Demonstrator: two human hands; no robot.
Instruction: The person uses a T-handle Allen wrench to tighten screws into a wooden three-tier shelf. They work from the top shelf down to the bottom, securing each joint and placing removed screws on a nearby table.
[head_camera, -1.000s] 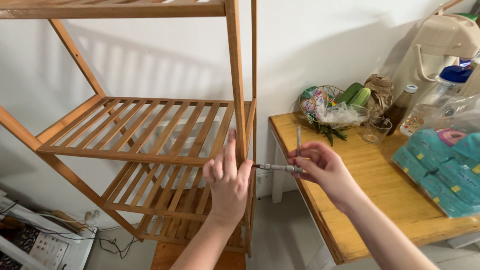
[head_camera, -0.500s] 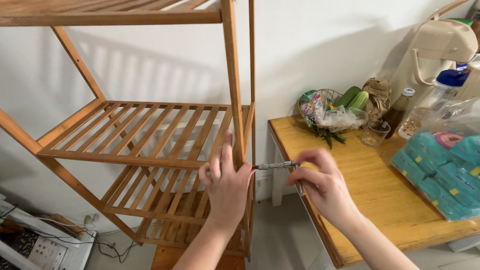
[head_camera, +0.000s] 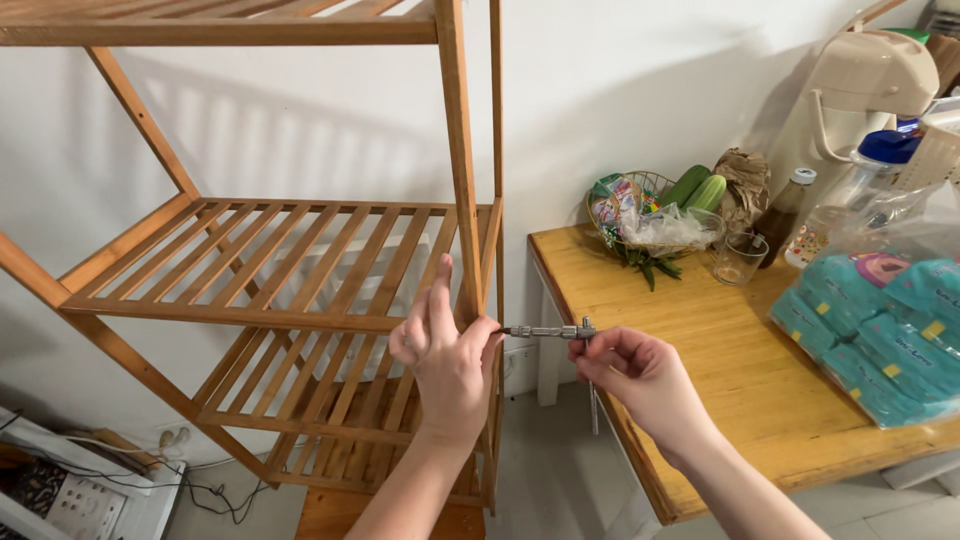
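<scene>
left hand (head_camera: 445, 365) — grip closed on shelf post (head_camera: 458, 190) | right hand (head_camera: 640, 380) — grip closed on metal wrench (head_camera: 550, 331)

Worn on the head, looking forward and slightly down from close range at a wooden slatted shelf (head_camera: 300, 260) against a white wall. Wooden table (head_camera: 720, 370) cut off at right. Single view only.

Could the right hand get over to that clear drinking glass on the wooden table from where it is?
Probably yes: the right hand hangs by the table's near edge, with bare wood between it and the clear drinking glass, though it holds a metal tool.
</scene>
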